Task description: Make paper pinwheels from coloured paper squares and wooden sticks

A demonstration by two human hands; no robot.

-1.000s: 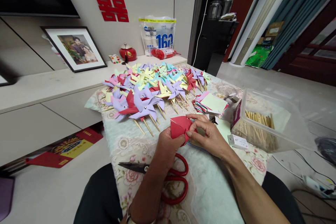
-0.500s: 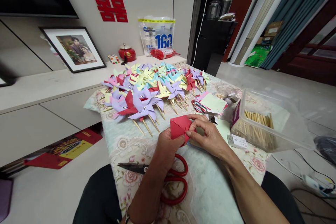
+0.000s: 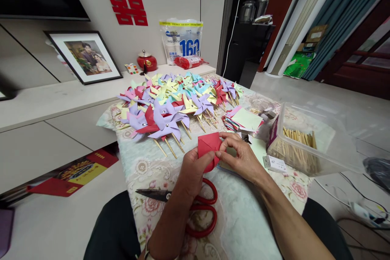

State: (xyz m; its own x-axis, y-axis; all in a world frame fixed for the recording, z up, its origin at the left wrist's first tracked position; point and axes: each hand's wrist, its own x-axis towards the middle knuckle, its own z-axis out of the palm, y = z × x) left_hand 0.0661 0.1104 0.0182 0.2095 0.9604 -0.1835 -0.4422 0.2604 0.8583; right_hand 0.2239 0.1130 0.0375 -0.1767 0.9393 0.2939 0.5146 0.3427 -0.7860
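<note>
A red paper square, with a slit in it, is held between both hands above the table. My left hand grips it from the lower left, thumb pressed on its face. My right hand pinches its right edge between thumb and fingers. Under my left forearm lie black-bladed scissors with red handles, partly covered by the arm. Beyond the hands rests a large group of paper pinwheels on wooden sticks, in purple, red, yellow, blue and pink.
On the right stands a clear plastic box of wooden sticks, with a small white box before it. A stack of coloured paper squares lies behind my right hand. A flowered tablecloth covers the table.
My left thumb has slid up and right over the red paper square, toward the right thumb. The right hand stays nearly in place.
</note>
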